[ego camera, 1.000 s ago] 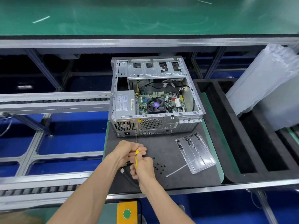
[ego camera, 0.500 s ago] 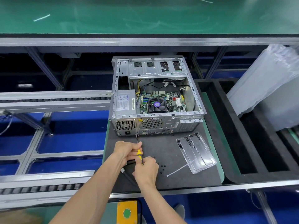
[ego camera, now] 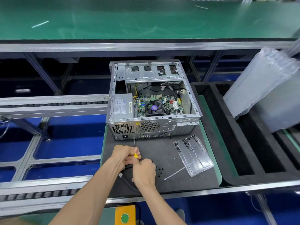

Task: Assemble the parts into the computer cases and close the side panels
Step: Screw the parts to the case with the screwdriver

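Note:
An open computer case (ego camera: 152, 101) lies on its side on a dark mat (ego camera: 165, 159), its side panel off, showing the motherboard, fan and power supply. A yellow-handled screwdriver (ego camera: 135, 154) points its thin shaft at the case's lower rear edge, beside the power socket. My left hand (ego camera: 124, 154) grips the front of the handle. My right hand (ego camera: 143, 172) grips the back end of it, just behind the left hand. Several small black screws (ego camera: 159, 170) lie loose on the mat to the right of my hands.
A clear plastic tray (ego camera: 194, 157) with more screws lies to the right, a white cable tie (ego camera: 176, 172) beside it. Black foam trays (ego camera: 230, 130) and a bubble-wrap roll (ego camera: 266, 88) fill the right side. A conveyor rail (ego camera: 53, 104) runs on the left, a green bench behind.
Both hands and the screwdriver have moved forward toward the case's rear edge, the tip now reaching it. The handle is more covered by my hands.

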